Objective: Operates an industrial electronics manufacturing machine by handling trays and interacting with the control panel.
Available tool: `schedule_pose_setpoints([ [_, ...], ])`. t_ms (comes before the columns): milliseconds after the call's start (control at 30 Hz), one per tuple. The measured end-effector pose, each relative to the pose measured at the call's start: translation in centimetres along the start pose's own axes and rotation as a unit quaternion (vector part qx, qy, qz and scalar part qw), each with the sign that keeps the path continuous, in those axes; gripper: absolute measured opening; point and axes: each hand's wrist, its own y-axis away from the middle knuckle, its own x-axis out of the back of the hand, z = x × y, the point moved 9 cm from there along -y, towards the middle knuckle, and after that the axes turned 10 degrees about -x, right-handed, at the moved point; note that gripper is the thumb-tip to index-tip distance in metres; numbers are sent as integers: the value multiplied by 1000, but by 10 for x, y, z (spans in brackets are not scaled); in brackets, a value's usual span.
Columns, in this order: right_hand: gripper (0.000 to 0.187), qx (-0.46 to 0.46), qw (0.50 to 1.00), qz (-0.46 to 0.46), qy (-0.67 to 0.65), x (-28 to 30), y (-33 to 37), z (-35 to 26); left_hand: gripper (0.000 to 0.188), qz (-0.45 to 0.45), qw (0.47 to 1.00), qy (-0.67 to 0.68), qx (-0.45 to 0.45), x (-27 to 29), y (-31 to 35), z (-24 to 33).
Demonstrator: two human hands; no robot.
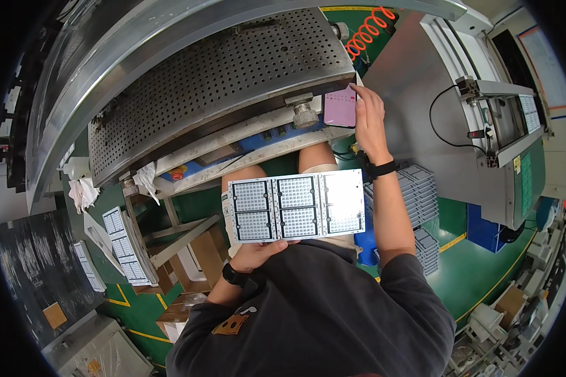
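A white circuit board panel [297,205] with black-framed grids of small pads is held level over my lap. My left hand [258,254] grips its near edge, the thumb on top and the fingers hidden beneath. The right third of the panel shines with glare. My right hand [371,120] is stretched forward beside a smartphone [340,111] with a pink screen. Its fingers are extended, with the fingertips at the phone's upper right corner. The phone rests by the machine's front rail, under the right end of the perforated metal table [226,81].
Stacks of grey panels [410,196] stand right of my forearm. More panels [127,246] lean at the left, near cardboard boxes [201,261]. A red button [177,173] sits on the machine's front. An orange coiled hose [366,36] hangs at the back; a metal machine [415,81] stands right.
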Motion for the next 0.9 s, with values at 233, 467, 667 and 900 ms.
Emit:
schedule_pose_setpoints([
  [233,39,-9,997,-26,73,-16,0,-3,47,4,1000,-10,-1,-1,1,1],
  [467,42,-40,999,-9,-6,-8,-5,2,36,42,999,13,-20,-3,0,8],
  [667,43,-28,999,-7,-32,-1,-13,7,36,33,999,5,-15,-3,-1,9],
  [900,44,-22,1000,2,-1,-2,-20,13,36,45,999,15,-18,-3,2,7],
])
